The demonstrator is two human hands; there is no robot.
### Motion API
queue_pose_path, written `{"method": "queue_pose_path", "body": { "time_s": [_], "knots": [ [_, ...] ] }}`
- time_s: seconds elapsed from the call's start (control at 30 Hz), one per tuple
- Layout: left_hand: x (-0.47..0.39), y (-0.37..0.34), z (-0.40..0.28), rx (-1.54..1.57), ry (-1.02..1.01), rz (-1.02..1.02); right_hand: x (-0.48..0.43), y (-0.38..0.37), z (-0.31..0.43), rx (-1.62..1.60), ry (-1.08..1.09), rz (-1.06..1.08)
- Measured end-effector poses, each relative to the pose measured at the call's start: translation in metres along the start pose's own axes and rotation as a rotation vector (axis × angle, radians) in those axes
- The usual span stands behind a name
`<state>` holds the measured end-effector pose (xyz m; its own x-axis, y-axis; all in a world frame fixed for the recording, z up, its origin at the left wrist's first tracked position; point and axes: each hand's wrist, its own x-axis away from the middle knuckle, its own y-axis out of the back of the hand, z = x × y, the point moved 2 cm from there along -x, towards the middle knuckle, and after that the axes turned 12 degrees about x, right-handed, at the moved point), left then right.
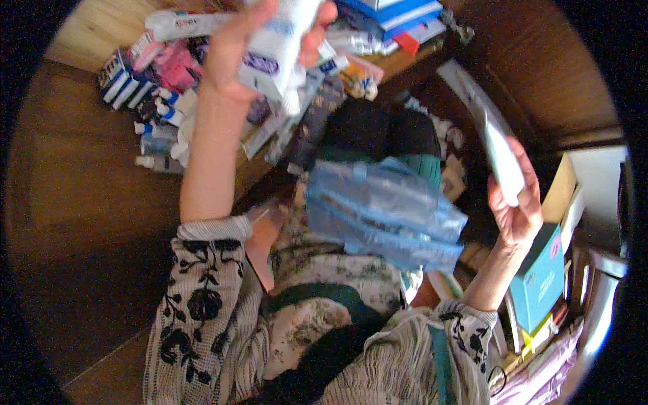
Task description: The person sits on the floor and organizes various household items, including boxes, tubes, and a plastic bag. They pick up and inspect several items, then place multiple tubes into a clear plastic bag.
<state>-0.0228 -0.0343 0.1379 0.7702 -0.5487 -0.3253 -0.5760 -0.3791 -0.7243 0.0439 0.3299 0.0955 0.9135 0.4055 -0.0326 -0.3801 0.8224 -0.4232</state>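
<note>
My left hand point(228, 55), raised at the top of the view, holds a white bottle or tube point(276, 45) with a purple mark, its small white cap end pointing down. On the right, my right hand point(516, 202) grips a slim white tube-like item point(501, 157), with a clear plastic strip or sleeve point(466, 86) reaching up from it. The picture is blurred, so its exact kind cannot be told. A translucent blue plastic pouch point(385, 212) lies across my lap between the two forearms.
At the upper left, pump bottles point(164, 109), blue-and-white boxes point(119, 81) and a pink cloth or bag point(177, 66) crowd a wooden surface. Blue boxes or books point(400, 17) are stacked at the top. A teal box point(539, 278) stands lower right, beside a lilac plastic bag point(547, 364).
</note>
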Motion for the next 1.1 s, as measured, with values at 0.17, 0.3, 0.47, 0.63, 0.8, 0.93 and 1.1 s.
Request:
{"method": "queue_pose_path", "body": {
  "time_s": [0.17, 0.3, 0.47, 0.63, 0.8, 0.93, 1.1],
  "knots": [
    [0.008, -0.038, 0.019, 0.098, -0.042, -0.111, 0.055, -0.041, -0.022, 0.345, -0.279, 0.020],
    [0.009, -0.043, 0.046, -0.135, -0.060, -0.071, 0.066, -0.050, -0.016, 0.750, -0.213, 0.095],
    [0.008, -0.056, 0.068, -0.178, -0.063, -0.055, 0.057, -0.059, -0.015, 1.090, 0.036, 0.288],
    [0.012, -0.061, 0.086, -0.257, -0.066, -0.128, 0.048, -0.081, -0.031, 1.183, 0.010, 0.470],
    [0.017, -0.070, 0.109, -0.206, 0.140, -0.091, 0.037, -0.080, -0.069, 1.241, 0.056, 0.471],
    [0.027, -0.072, 0.128, -0.544, 0.405, 0.055, 0.048, -0.076, -0.074, 1.354, 0.154, 0.270],
    [0.032, -0.071, 0.148, -1.026, 0.593, 0.279, 0.059, -0.069, -0.056, 1.283, -0.266, 0.302]
  ]
}}
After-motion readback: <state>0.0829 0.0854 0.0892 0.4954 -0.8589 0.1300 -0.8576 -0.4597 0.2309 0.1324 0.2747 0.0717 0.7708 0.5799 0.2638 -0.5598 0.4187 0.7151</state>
